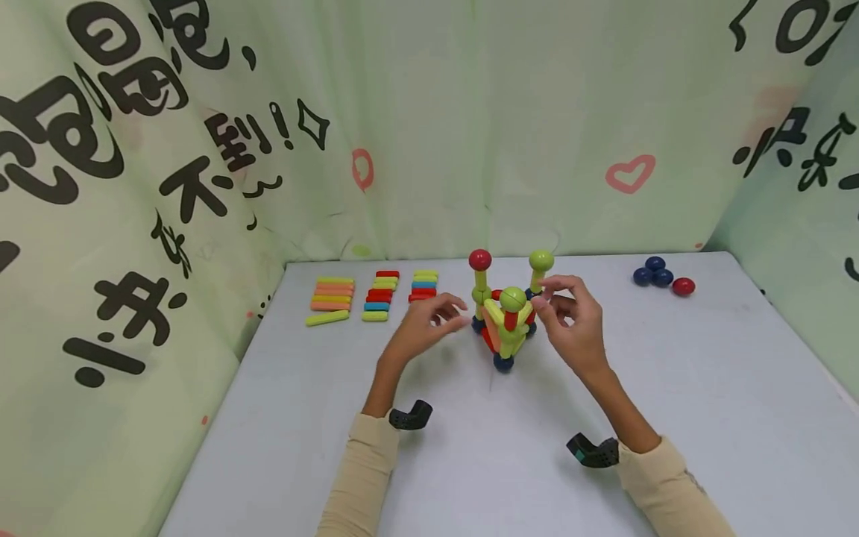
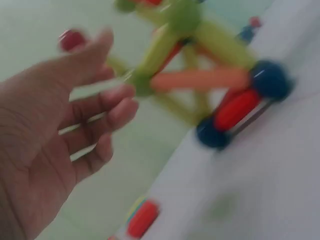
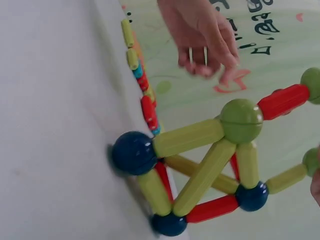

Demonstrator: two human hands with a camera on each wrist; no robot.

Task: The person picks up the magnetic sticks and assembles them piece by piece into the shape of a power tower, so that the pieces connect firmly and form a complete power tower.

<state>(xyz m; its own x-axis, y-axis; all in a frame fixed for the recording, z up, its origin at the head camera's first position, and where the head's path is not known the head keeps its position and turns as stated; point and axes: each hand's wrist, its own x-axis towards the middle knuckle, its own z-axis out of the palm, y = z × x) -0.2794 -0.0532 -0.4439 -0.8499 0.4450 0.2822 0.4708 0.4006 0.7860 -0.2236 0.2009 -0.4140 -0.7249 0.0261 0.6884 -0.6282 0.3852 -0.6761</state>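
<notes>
A magnetic stick-and-ball structure (image 1: pixel 512 332) stands on the table, built of yellow-green, red and orange sticks with blue and green balls. Two uprights rise from it, topped by a red ball (image 1: pixel 479 259) and a green ball (image 1: pixel 540 260). My left hand (image 1: pixel 432 324) hovers just left of it, fingers loosely bent and holding nothing; the left wrist view is blurred. On the other side, my right hand (image 1: pixel 570 321) has thumb and forefinger apart beside the right upright. Whether its fingertips touch the upright is unclear; the right wrist view shows only a fingertip at its edge.
Left of the structure lie three rows of coloured sticks: orange and yellow sticks (image 1: pixel 332 295), then two rows of shorter mixed sticks (image 1: pixel 379 295). Several blue balls (image 1: pixel 653 271) and a red ball (image 1: pixel 684 287) sit at the back right. A printed curtain (image 1: pixel 429 134) surrounds the white table (image 1: pixel 483 462).
</notes>
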